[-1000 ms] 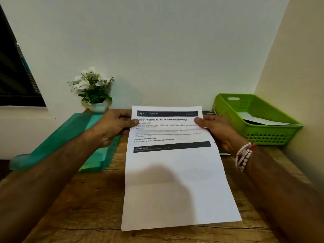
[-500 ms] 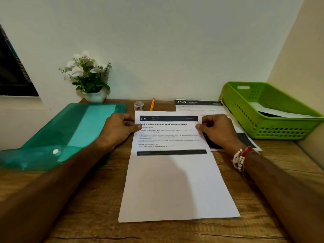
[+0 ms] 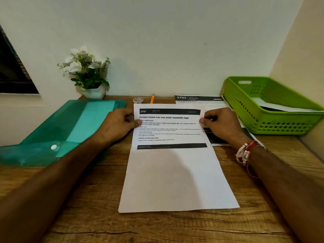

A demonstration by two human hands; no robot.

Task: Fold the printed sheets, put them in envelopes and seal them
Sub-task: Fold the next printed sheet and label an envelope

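While pinching the printed sheet (image 3: 175, 179) at its side edges near the top, left hand (image 3: 115, 127) on the L edge & right hand (image 3: 222, 125) on the R, thumbs on the print, bring the top down toward the body evenly; prob. first fold of thirds. Keep both hands level, match side edges w/ the lower half lying flat on the bench (image 3: 87, 207), then press the crease from centre outward. Upper part seemingly lifted off the wood. Behind it: second sheet (image 3: 198, 100) partly under the first, green basket (image 3: 263, 127) w/ papers at R, teal folder (image 3: 70, 130) at L, flower pot (image 3: 94, 92), orange pen (image 3: 152, 99) & small clear cup (image 3: 138, 100) by the white wall (image 3: 166, 41). No envelope told apart w/ certainty.
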